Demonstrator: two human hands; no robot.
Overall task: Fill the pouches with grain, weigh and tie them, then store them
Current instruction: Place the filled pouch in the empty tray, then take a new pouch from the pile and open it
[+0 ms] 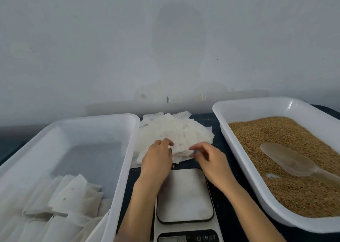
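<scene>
While the pile of empty pouches (pixel 174 133) sits on the dark table (pixel 11 146) behind the scale (pixel 184 195), between both trays, the left hand (pixel 156 157) lies on it, fingers curled onto a pouch edge. Right hand (pixel 207 158): fingers curled at the pile's near edge, grip unclear. Filled pouches (pixel 73 197) lie in the left tray (pixel 103 117). The right tray (pixel 257 101) holds grain (pixel 276 131) with a clear scoop (pixel 287 158) on top.

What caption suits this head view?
Left hand and right hand pinch the pouch pile behind the scale.
</scene>
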